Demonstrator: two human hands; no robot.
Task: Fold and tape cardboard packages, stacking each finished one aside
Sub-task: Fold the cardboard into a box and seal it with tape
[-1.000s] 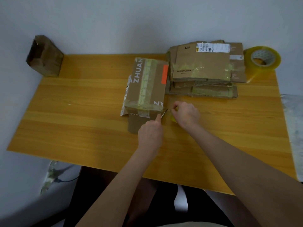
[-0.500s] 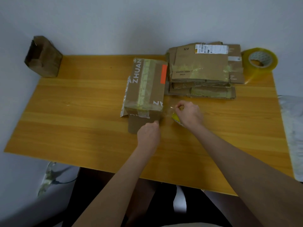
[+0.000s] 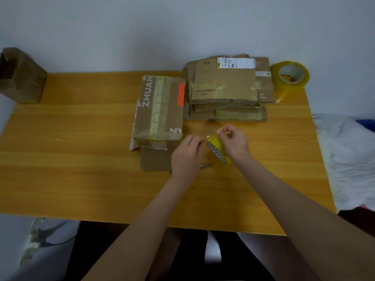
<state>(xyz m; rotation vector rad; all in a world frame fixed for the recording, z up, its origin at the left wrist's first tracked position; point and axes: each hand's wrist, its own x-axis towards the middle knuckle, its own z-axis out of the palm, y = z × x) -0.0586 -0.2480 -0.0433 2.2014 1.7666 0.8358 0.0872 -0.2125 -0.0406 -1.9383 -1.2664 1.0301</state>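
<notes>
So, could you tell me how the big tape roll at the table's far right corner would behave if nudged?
The big tape roll looks propped on its round edge, so it would probably roll or topple. Its thick winding suggests some heft. Its trailing strip may snag.

Wooden table (image 3: pixel 81 159) against pale wall (image 3: pixel 142 27)

Paper bag (image 3: pixel 22 78) cut by left edge, label (image 3: pixel 236 62) print unreadable, right hand (image 3: pixel 235 142) half hiding tape roll (image 3: pixel 218 148)
</notes>
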